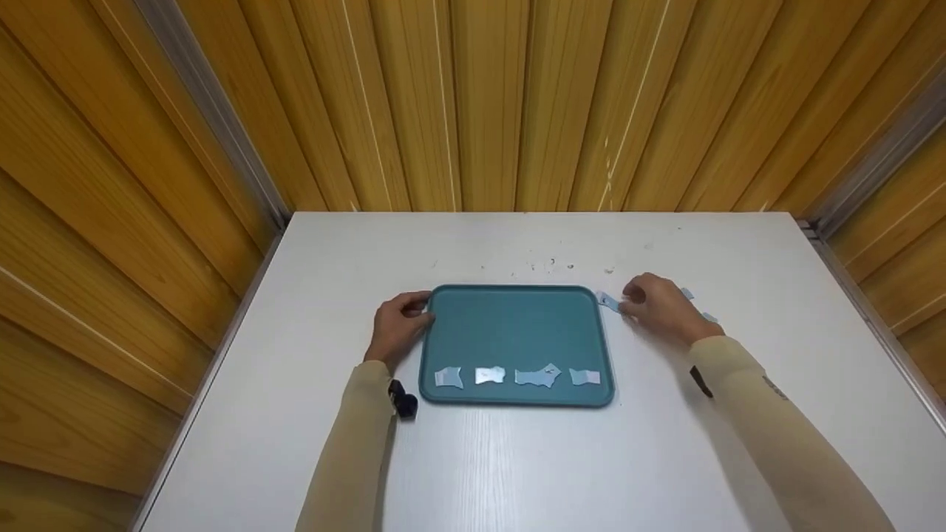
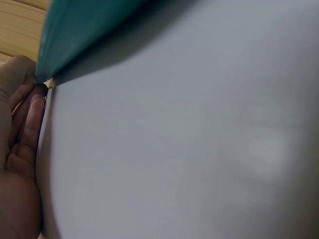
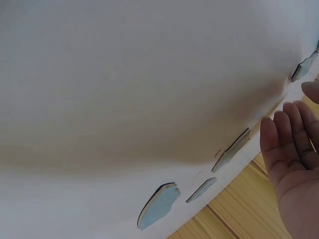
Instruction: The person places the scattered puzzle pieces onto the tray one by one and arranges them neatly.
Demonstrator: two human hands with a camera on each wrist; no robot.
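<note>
A teal tray [image 1: 517, 332] lies on the white table, with several pale-blue puzzle pieces [image 1: 537, 375] in a row along its near side. My left hand [image 1: 399, 323] grips the tray's left rim near the far corner; in the left wrist view its fingertips [image 2: 37, 94] meet the tray edge. Beside the tray's far right corner lies another pale-blue piece [image 1: 608, 301]. My right hand [image 1: 663, 307] hovers low at that piece, thumb and fingers apart. The right wrist view shows the fingers [image 3: 294, 134] fairly straight, with a piece [image 3: 303, 68] just beyond the fingertips.
More pale-blue pieces [image 1: 709, 317] lie to the right of my right hand, partly hidden by it; the right wrist view shows a rounded one [image 3: 158, 205]. Small specks [image 1: 552, 261] mark the table behind the tray. A wood-panelled wall [image 1: 488, 111] rises at the back edge.
</note>
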